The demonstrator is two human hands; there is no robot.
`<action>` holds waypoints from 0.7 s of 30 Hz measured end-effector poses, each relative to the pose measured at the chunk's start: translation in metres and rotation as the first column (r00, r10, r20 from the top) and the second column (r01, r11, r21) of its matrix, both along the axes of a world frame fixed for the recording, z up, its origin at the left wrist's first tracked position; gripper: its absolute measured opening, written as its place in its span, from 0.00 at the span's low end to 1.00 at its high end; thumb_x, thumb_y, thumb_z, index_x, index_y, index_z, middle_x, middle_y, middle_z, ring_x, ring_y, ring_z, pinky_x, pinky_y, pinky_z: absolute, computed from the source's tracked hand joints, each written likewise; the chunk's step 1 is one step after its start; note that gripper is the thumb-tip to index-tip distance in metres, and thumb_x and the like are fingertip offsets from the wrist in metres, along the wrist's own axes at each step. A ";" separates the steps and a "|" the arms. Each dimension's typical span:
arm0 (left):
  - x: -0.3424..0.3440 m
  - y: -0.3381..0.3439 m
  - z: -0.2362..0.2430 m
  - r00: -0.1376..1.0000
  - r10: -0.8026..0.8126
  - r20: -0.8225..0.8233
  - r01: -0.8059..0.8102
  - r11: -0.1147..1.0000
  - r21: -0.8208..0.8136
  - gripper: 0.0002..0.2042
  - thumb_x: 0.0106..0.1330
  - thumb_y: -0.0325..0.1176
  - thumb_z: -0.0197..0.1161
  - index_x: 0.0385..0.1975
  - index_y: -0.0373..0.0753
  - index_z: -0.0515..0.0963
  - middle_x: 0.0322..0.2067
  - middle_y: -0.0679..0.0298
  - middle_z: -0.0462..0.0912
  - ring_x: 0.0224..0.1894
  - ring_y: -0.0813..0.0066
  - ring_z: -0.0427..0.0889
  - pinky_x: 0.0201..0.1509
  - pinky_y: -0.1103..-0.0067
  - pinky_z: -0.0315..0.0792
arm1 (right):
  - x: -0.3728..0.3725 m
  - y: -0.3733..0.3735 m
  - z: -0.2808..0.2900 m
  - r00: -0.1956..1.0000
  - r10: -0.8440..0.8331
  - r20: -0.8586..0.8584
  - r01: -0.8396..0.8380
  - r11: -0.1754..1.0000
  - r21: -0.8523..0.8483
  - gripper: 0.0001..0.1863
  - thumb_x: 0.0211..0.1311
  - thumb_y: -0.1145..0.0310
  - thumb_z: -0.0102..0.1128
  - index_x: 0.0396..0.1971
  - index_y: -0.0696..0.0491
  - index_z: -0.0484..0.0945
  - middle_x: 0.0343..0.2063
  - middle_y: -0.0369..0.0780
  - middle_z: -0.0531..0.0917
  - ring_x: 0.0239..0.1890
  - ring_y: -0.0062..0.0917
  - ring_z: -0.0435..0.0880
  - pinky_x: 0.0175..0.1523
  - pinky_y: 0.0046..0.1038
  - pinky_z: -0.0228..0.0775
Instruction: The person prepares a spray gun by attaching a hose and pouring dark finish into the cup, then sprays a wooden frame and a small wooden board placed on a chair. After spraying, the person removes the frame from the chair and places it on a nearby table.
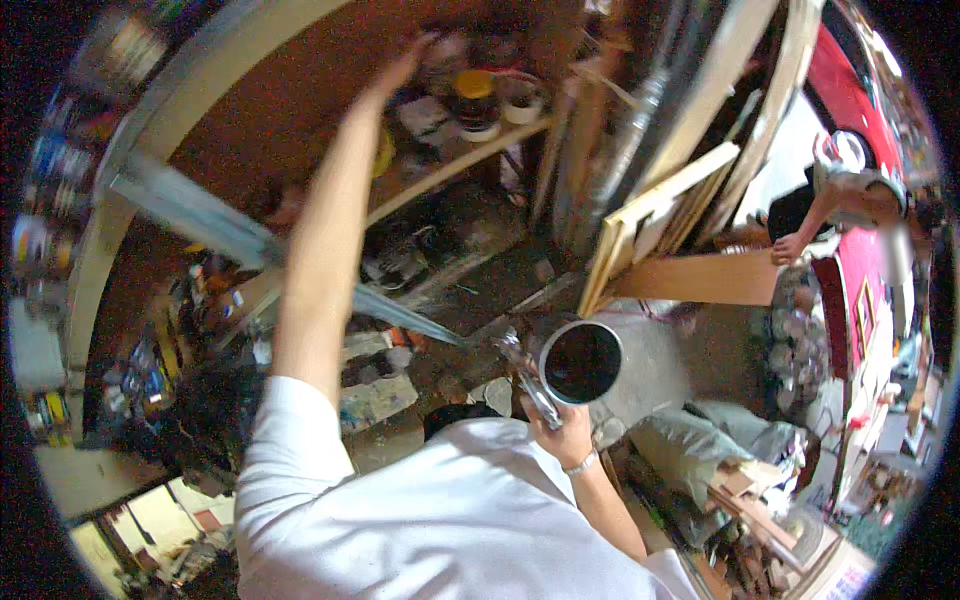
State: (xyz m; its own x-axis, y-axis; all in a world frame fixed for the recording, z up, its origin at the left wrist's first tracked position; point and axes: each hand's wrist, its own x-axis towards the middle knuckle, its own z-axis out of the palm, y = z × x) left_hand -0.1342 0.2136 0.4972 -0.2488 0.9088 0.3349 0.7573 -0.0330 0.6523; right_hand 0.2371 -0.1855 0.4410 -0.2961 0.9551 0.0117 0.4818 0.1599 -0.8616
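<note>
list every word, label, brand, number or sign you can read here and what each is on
None can be read with certainty.
Yellow-lidded jar on the shelf: too blurred to read.
Containers along the left rim: patches of colour, too blurred to read.
Pale panel at the lower right: bluish marks, too blurred to read.
Round cup at the right hand: no lettering visible.
</note>
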 end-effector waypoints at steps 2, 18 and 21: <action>-0.007 0.046 -0.011 0.984 0.040 -0.173 -0.060 0.992 -0.111 0.20 0.72 0.50 0.61 0.49 0.37 0.77 0.47 0.56 0.83 0.52 0.58 0.81 0.57 0.66 0.73 | 0.022 0.024 -0.005 1.000 0.014 0.004 -0.014 0.998 0.057 0.14 0.55 0.71 0.71 0.43 0.53 0.86 0.39 0.46 0.87 0.43 0.46 0.86 0.50 0.39 0.77; -0.030 0.151 -0.041 0.823 0.199 -0.532 -0.306 0.944 -0.121 0.30 0.71 0.57 0.59 0.59 0.34 0.77 0.60 0.54 0.79 0.61 0.53 0.78 0.67 0.63 0.69 | 0.113 0.105 -0.012 0.996 -0.076 -0.051 0.078 0.996 0.050 0.09 0.49 0.68 0.73 0.30 0.54 0.84 0.27 0.49 0.84 0.30 0.46 0.84 0.35 0.42 0.77; -0.006 0.111 -0.018 0.854 0.379 -0.357 -0.388 0.920 0.046 0.32 0.71 0.58 0.58 0.61 0.34 0.76 0.62 0.53 0.79 0.63 0.52 0.77 0.69 0.63 0.68 | 0.115 0.103 -0.012 0.995 -0.097 -0.038 0.099 0.994 0.052 0.09 0.49 0.68 0.74 0.28 0.55 0.83 0.25 0.49 0.83 0.29 0.47 0.83 0.35 0.42 0.76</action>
